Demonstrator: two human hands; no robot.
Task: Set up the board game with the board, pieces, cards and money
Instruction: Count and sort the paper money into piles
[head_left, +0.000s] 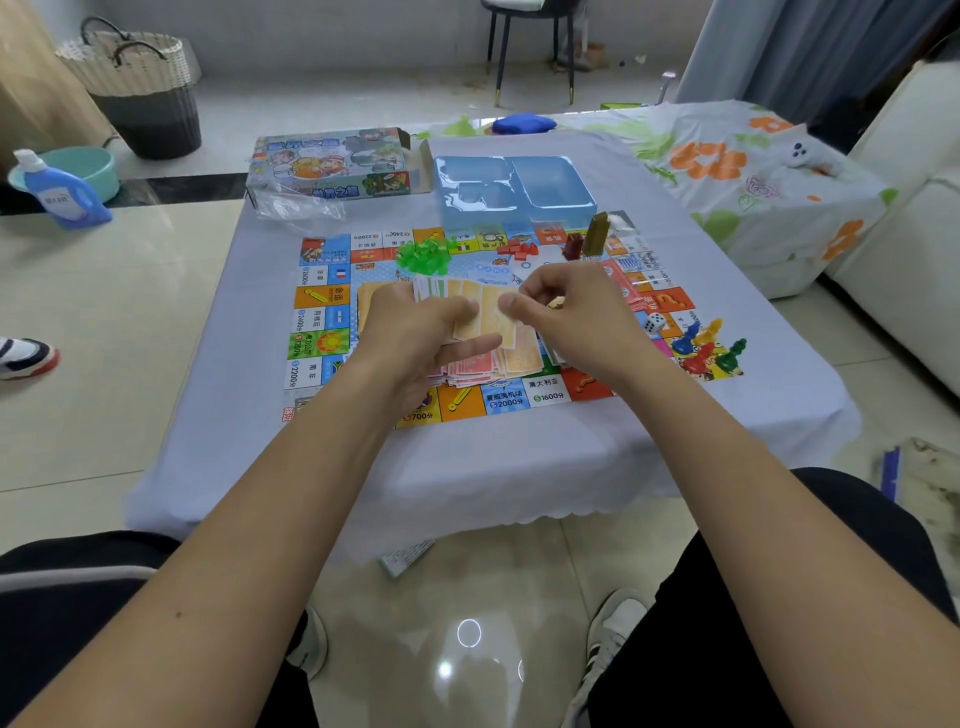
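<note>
One board (519, 400) lies on the worktop (675, 447). One box (332, 166) and one blue tray (514, 189) sit behind it. Four pawns (706, 348): blue, yellow, red, green. One die (654, 323). Two tall towers (587, 239). The green houses (423, 254), red houses (519, 248) and cards (478, 312) are heaped, too many to count.
</note>
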